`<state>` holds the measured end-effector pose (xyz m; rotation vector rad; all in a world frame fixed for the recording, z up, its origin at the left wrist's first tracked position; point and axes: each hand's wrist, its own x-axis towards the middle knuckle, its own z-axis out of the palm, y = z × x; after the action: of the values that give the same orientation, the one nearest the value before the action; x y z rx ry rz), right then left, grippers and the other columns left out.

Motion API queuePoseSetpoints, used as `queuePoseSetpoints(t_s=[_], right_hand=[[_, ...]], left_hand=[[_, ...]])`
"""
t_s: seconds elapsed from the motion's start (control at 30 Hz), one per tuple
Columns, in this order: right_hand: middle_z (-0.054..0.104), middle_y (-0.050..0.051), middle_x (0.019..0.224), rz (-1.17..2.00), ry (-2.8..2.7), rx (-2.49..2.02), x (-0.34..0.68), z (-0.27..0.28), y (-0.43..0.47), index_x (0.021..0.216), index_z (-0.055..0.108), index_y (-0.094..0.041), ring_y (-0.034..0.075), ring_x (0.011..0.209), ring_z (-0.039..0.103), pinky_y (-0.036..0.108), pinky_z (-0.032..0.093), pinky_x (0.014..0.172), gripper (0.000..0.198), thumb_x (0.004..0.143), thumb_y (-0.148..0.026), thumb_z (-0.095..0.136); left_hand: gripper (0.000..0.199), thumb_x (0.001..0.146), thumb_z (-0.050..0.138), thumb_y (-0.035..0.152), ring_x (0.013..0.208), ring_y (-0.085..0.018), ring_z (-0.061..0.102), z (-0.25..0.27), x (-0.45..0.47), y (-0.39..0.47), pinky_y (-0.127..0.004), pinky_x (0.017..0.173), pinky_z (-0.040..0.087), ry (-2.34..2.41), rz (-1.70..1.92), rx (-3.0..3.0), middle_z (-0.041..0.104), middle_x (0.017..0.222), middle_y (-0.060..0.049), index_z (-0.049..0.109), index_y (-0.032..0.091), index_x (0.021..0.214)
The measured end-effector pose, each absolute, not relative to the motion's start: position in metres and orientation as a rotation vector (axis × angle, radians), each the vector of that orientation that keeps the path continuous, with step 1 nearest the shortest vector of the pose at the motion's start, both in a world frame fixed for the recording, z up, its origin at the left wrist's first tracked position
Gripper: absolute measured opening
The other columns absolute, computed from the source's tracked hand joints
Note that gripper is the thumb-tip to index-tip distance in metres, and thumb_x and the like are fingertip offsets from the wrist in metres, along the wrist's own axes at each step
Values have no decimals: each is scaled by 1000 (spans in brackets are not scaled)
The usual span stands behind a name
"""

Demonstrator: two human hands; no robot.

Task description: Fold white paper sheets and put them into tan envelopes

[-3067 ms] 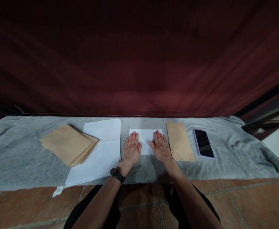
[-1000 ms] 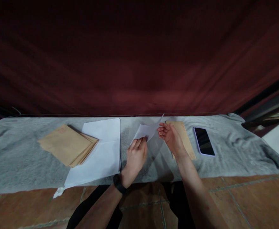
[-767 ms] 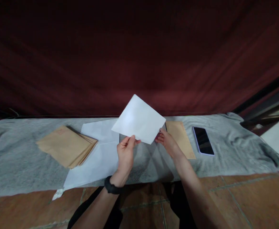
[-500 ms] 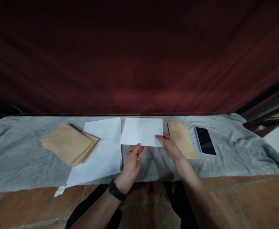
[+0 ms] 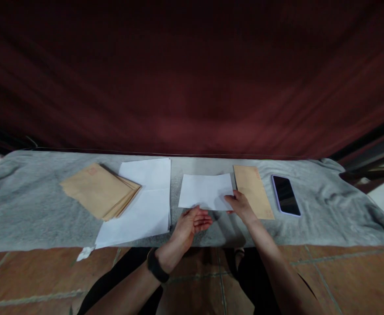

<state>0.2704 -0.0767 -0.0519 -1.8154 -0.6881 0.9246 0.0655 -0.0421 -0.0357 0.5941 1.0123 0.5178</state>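
A white sheet of paper [image 5: 205,190], about half the size of the sheets at its left, is raised a little above the grey cloth. My right hand [image 5: 240,204] pinches its lower right corner, thumb on top and fingers beneath. Below the paper's lower edge, my left hand [image 5: 193,223] is turned palm up with its fingers stretched out. Its fingertips come close to that edge; whether they touch it I cannot tell. Just right of the paper lies a single brown envelope [image 5: 256,190], partly behind my right hand.
Several brown envelopes [image 5: 96,188] lie fanned on larger white sheets [image 5: 146,205] at the left. A phone [image 5: 285,195] in a lilac case rests at the right. The grey cloth [image 5: 329,210] covers a long narrow surface before a dark red curtain [image 5: 192,87].
The paper has moved slightly right and toward me with my right hand. My left hand's fingers have loosened from the lower edge and spread out.
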Motion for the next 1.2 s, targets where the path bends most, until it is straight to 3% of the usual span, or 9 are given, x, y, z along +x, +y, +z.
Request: queuePoseSetpoints(t_s=[0.1,0.17,0.27,0.33,0.4,0.5,0.63,0.83,1.2], right_hand=[[62,-2,61,872,-725,-1894,270,-51,-78,73,63,-22,16,53,60,23,44,40,9,73,-29,68],[61,-1,59,779,-826,-2010,269,-51,-81,74,62,-22,18,54,61,25,45,45,9,77,-30,67],[67,6,68,494,-1029,-2195,265,-51,-90,89,69,-19,23,69,68,31,52,62,16,85,-33,64],[73,14,88,352,-1094,-2242,261,-48,-99,114,68,-15,29,85,71,37,54,74,34,89,-36,61],[70,22,113,261,-1154,-2272,256,-44,-108,137,56,-11,33,100,69,43,54,84,53,92,-39,57],[58,25,139,79,-1368,-2273,244,-38,-117,152,41,-10,37,122,60,50,50,98,60,99,-38,46],[44,17,157,168,-1767,-1991,213,-46,-121,156,34,-12,29,146,40,48,39,117,58,105,-38,34],[32,13,163,198,-1922,-1964,183,-75,-124,161,21,-14,24,153,28,47,29,125,65,106,-47,30],[28,21,163,-127,-1795,-2109,205,-89,-131,162,15,-8,33,150,32,51,31,121,74,104,-49,37]], left_hand=[[40,93,57,49,57,-18,69,-37,65,-50,-29,57,57,976,490,872,73,70,-10,69,13,78],[41,97,49,49,64,-19,70,-35,65,-54,-33,63,59,943,566,1238,73,75,-9,69,16,81],[37,101,43,39,112,-27,68,-35,64,-57,-46,100,54,893,678,1942,73,117,-14,70,16,112],[44,101,44,33,142,-31,46,-41,62,-59,-53,116,40,900,673,2334,56,147,-18,56,12,137],[55,100,46,31,151,-32,30,-51,60,-61,-55,120,34,940,598,2599,41,157,-22,42,7,148],[63,100,47,32,153,-31,24,-65,58,-63,-53,121,33,976,499,2783,34,161,-24,31,3,153],[66,101,39,28,154,-31,20,-77,53,-61,-52,122,32,958,495,2844,29,162,-24,18,2,158],[70,100,30,16,154,-28,19,-90,49,-58,-51,123,30,924,519,2878,22,165,-22,-4,8,161],[67,99,41,29,153,-35,23,-79,39,-46,-56,120,32,1261,556,2758,30,160,-29,23,-1,156]])
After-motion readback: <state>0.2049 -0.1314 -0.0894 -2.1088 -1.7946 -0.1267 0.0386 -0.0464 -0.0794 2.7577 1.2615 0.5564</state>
